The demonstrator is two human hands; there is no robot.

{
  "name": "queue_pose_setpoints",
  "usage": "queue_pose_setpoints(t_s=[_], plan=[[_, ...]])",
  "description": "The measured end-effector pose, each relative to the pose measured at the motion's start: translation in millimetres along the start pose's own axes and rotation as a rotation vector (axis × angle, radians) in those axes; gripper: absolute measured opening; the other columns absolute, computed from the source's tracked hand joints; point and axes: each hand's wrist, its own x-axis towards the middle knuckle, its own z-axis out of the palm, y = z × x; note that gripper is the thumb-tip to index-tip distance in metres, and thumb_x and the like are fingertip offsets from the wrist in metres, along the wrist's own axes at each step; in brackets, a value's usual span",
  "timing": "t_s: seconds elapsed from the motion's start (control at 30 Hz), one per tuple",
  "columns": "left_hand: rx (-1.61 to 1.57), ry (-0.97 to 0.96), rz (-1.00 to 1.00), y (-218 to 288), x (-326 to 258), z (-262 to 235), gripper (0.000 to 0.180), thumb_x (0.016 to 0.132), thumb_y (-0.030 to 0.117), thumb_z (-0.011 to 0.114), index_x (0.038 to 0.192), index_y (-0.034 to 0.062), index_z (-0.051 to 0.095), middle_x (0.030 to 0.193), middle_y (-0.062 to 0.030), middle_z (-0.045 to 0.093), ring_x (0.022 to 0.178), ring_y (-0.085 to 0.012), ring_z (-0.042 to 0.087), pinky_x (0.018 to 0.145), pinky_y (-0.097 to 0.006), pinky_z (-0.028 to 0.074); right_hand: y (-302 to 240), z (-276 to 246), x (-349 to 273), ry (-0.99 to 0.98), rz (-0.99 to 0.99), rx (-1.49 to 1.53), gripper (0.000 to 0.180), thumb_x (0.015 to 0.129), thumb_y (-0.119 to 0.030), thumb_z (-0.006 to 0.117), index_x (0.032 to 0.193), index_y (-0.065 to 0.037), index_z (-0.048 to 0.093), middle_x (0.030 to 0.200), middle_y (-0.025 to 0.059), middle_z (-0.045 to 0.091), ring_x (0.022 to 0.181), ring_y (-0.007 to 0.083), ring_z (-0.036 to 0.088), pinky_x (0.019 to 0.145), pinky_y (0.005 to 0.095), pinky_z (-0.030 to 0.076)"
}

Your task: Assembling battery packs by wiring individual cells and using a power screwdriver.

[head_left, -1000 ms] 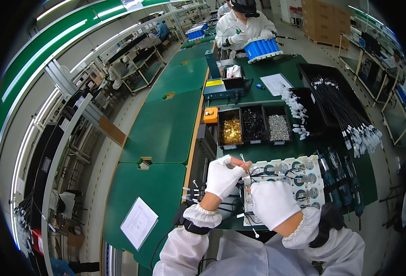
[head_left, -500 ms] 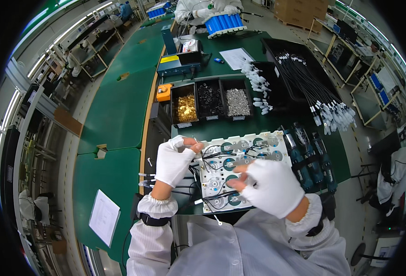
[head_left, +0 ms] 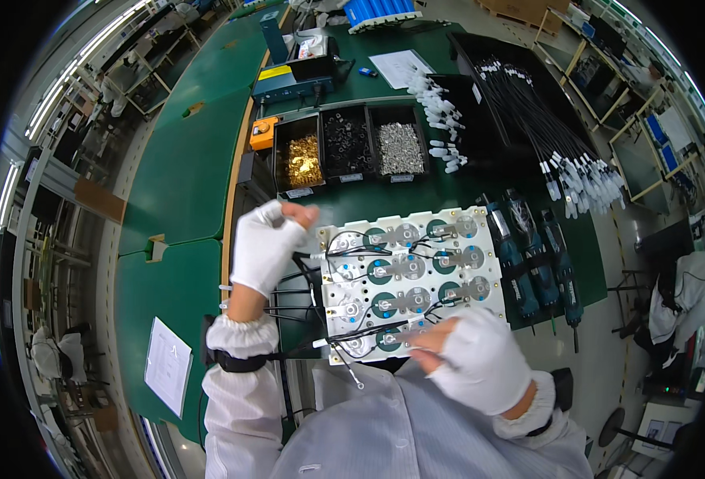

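A white battery module plate [head_left: 356, 279] with round cells, metal tabs and thin black wires lies in front of me. Just off its upper left corner is my left hand [head_left: 268, 251], in a white fingerless glove, its fingertips drawn together; what they hold, if anything, I cannot make out. My right hand [head_left: 484, 359], gloved alike, hovers over the plate's lower right part. Its thumb and forefinger reach apart toward the bottom row of tabs, beside a black wire bundle [head_left: 384, 328]. A wire with a ring terminal [head_left: 360, 385] hangs over the near edge.
Beyond the plate stand bins of brass-coloured parts [head_left: 304, 162], black parts [head_left: 346, 144] and silver parts [head_left: 400, 149]. Several electric screwdrivers [head_left: 537, 263] lie to the right. A black tray [head_left: 480, 88] holds cables with white connector ends. A blue battery pack [head_left: 380, 12] is at the far end.
My left hand has drawn up and left, off the plate's corner. My right hand has moved from the plate's middle to its near right edge. The whole view has shifted a little.
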Motion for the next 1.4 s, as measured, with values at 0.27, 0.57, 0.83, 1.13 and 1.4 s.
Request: queue_pose_setpoints(t_s=[0.27,0.57,0.83,1.13,1.4], plan=[[0.520,0.110,0.033,-32.9,120.3,-40.8,0.044,0.091,0.042,0.070,0.106,0.0012,0.074,0.093,-0.0147,0.075,0.085,-0.0258,0.071,0.081,-0.034,0.054,-21.9,57.3,38.9,-0.150,-0.133,0.087,0.011,0.081,-0.014,0.075,0.087,-0.011,0.066,0.085,0.0025,0.063,0.081,0.0229,0.064,0.070,0.0365,0.050],[0.981,-0.064,0.131,-66.3,148.1,-17.8,0.025,0.089,0.024,0.066,0.101,0.0046,0.075,0.098,-0.0202,0.073,0.092,-0.0380,0.069,0.084,-0.041,0.054,-24.9,69.0,33.7,-0.017,-0.061,0.159,0.007,0.080,-0.013,0.074,0.082,-0.010,0.068,0.084,0.0041,0.064,0.073,0.0247,0.065,0.066,0.0387,0.052],[0.756,-0.165,0.162,-63.7,127.1,-21.2,0.023,0.089,0.018,0.066,0.104,0.0030,0.074,0.098,-0.0217,0.071,0.091,-0.0397,0.069,0.085,-0.040,0.054,-21.8,73.1,43.2,-0.045,0.036,0.221,0.011,0.081,-0.019,0.076,0.079,-0.010,0.071,0.083,0.0031,0.065,0.069,0.0252,0.064,0.064,0.0395,0.053],[0.984,-0.054,0.342,-72.8,131.2,-11.7,0.017,0.088,0.016,0.066,0.101,0.0063,0.071,0.102,-0.0157,0.068,0.103,-0.0344,0.065,0.090,-0.044,0.053,-24.9,77.1,48.3,-0.070,-0.079,0.029,0.006,0.081,-0.017,0.075,0.083,-0.013,0.071,0.088,0.0008,0.067,0.067,0.0234,0.060,0.060,0.0380,0.047],[1.152,-0.073,0.315,-73.6,161.0,14.7,0.021,0.084,0.008,0.061,0.102,0.0076,0.072,0.107,-0.0166,0.072,0.103,-0.0354,0.068,0.090,-0.045,0.055,-19.4,66.3,54.0,-0.139,-0.110,0.235,0.024,0.085,-0.008,0.071,0.110,-0.008,0.071,0.092,0.0043,0.070,0.078,0.0263,0.064,0.070,0.0387,0.050]])
